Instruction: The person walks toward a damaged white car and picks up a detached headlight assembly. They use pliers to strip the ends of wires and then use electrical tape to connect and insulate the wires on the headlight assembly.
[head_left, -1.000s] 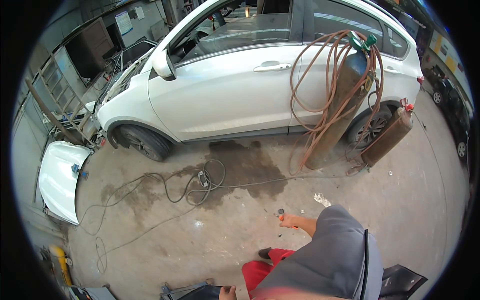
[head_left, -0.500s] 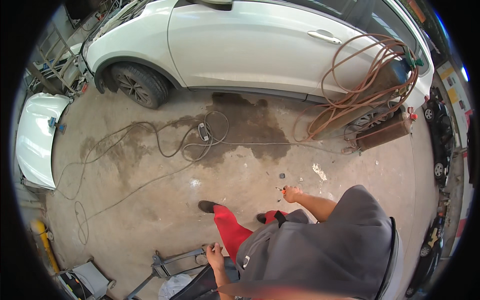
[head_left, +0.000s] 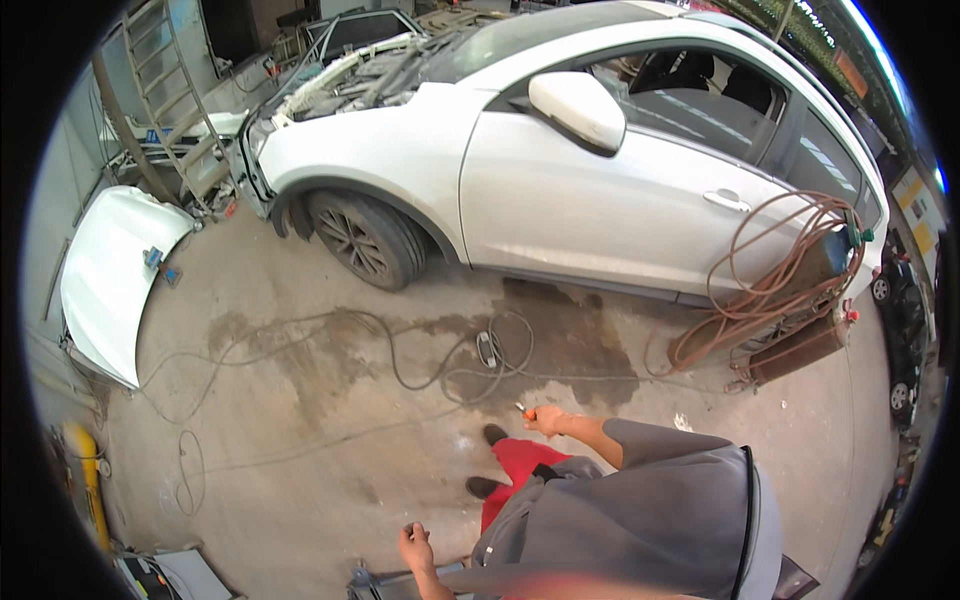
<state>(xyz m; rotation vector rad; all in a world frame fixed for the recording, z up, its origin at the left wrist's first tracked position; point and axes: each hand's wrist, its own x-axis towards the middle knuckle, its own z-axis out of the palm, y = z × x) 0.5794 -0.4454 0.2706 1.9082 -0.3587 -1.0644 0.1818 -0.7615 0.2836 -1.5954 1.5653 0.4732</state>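
My right hand, held out over the floor ahead of my body, is closed around a small orange-handled tool. A short metal tip sticks out of the tool to the left; its exact kind is too small to make out. Lower left, my left hand hangs beside my body, its fingers loosely bent and a little apart, with nothing visible in it. Under that hand is part of a grey floor jack. Past my right hand, a grey cable lies in loops with a small grey box on it.
A white car with its front end stripped stands ahead. Brown hoses hang over gas cylinders at right. A loose white hood leans at left near a ladder. A dark wet stain marks the concrete.
My view has tilted up and shifted left, showing more of the car. My feet have stepped, and my right hand is nearer the cable, still holding the tool. My left hand has swung out from my leg.
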